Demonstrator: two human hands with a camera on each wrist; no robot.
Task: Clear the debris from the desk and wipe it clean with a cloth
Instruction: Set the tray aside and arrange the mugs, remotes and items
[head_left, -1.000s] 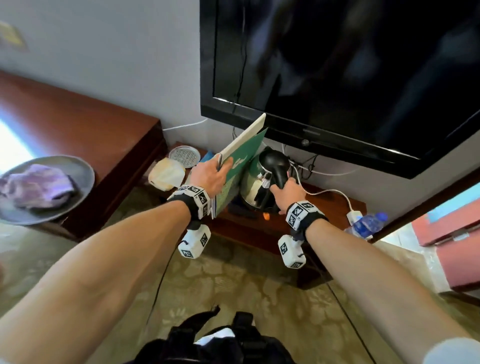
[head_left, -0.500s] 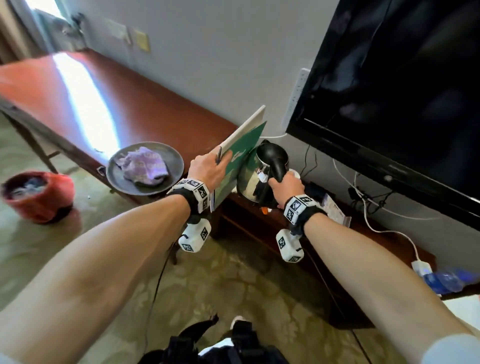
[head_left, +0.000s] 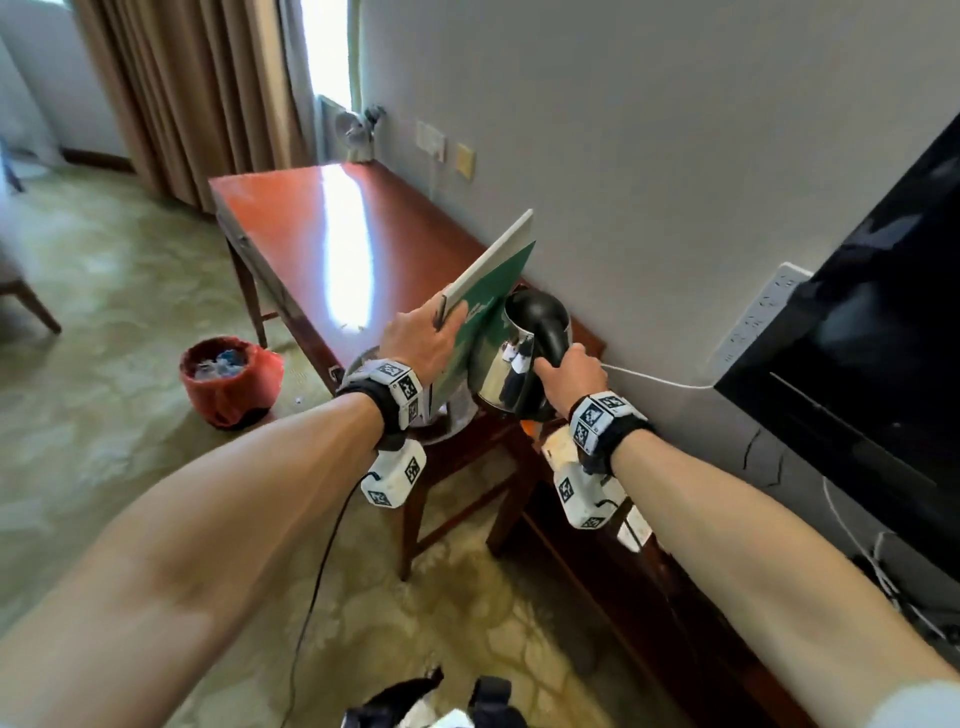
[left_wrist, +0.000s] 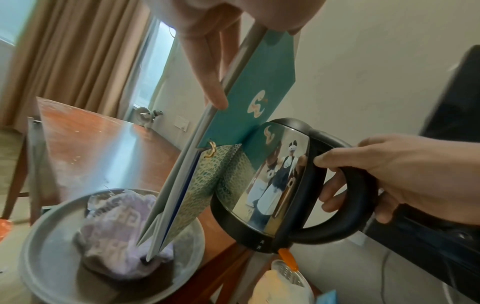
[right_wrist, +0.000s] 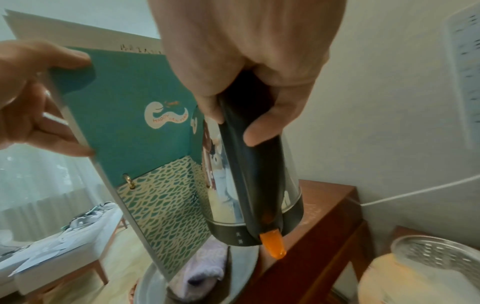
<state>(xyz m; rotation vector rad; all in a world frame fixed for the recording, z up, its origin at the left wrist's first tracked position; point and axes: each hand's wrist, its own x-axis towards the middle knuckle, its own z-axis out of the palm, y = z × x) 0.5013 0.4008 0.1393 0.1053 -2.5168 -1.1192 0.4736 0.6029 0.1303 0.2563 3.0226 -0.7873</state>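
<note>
My left hand (head_left: 421, 343) pinches a green desk calendar (head_left: 488, 291) by its edge and holds it tilted in the air; its teal cover (left_wrist: 257, 90) (right_wrist: 124, 115) hangs over the near end of the red-brown desk (head_left: 311, 244). My right hand (head_left: 569, 376) grips the black handle of a steel electric kettle (head_left: 514, 358) (left_wrist: 275, 181) (right_wrist: 249, 185), held beside the calendar. Under both lies a grey metal basin (left_wrist: 44, 236) with a crumpled lilac cloth (left_wrist: 114, 218) (right_wrist: 207, 267) in it. Small white crumbs dot the desk top (left_wrist: 75, 133).
A red-lined waste bin (head_left: 231, 379) stands on the floor left of the desk. A television (head_left: 872, 332) and a power strip (head_left: 758, 312) hang on the wall at right. A lower cabinet (head_left: 597, 530) carries a cream object (right_wrist: 405, 277) with a perforated metal lid.
The view has swung left along the desk while both hands carried the calendar and kettle that way. The basin with the cloth now lies under my hands, and the whole desk top shows.
</note>
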